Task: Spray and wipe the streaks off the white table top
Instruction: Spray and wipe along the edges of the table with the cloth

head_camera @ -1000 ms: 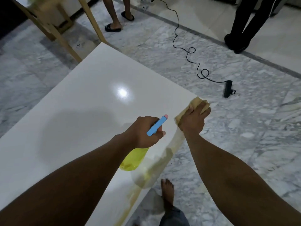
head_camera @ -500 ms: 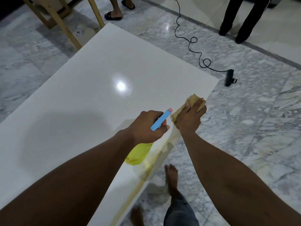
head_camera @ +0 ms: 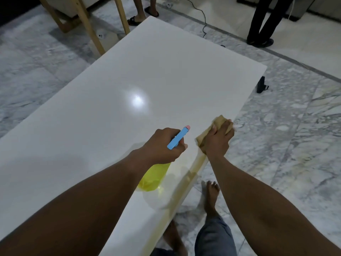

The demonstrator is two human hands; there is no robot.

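A glossy white table top (head_camera: 129,74) fills the scene above a marble floor (head_camera: 295,145). At its right edge the right hand (head_camera: 217,140) grips a tan cloth (head_camera: 218,120) and presses it down. Just to the left, the left hand (head_camera: 162,146) curls round a yellow spray bottle (head_camera: 153,176). No streaks show elsewhere, so wiping seems well along, with this edge left.

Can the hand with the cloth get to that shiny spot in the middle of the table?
Probably yes. The right hand holds the cloth at the table top's edge, and nothing lies between it and the shiny spot. Only the spray bottle in the left hand is close by.
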